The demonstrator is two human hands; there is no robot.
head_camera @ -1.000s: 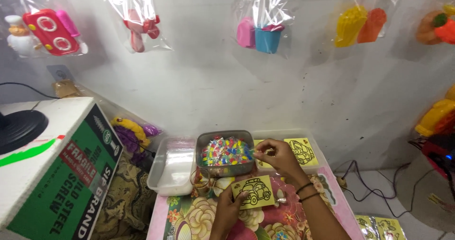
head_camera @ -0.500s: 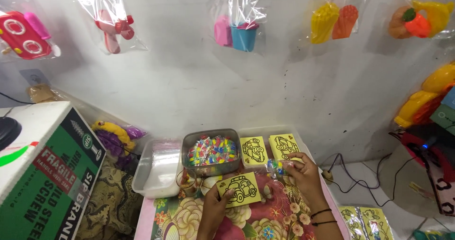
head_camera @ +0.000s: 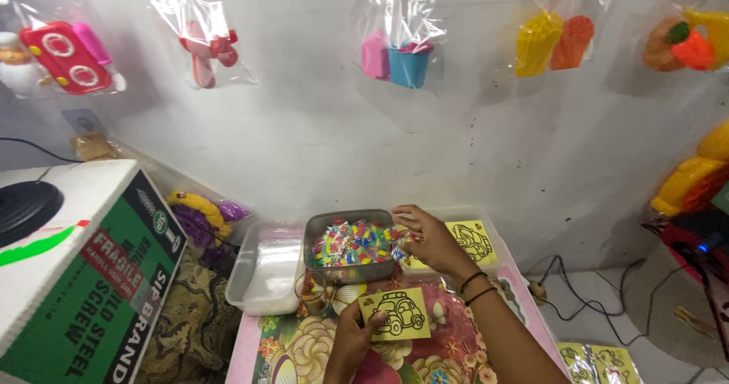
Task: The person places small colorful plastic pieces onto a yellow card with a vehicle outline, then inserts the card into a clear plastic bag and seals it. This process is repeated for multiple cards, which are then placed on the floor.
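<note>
Here, from the head camera, the left hand (head_camera: pixel 351 344) pinches a yellow card with a car outline (head_camera: pixel 395 313) by its lower corner, flat above the flowered tablecloth (head_camera: pixel 304 350). The right hand (head_camera: pixel 427 240) reaches beside the grey tub of coloured packets (head_camera: pixel 349 244), fingers closed on a small packet. The card's outline looks unfilled; more yellow cards (head_camera: pixel 472 241) wait in the clear tray behind.

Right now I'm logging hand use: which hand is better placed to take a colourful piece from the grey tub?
Right hand: probably, since it is at the grey tub rim, while the left hand holds the yellow car card.
</note>
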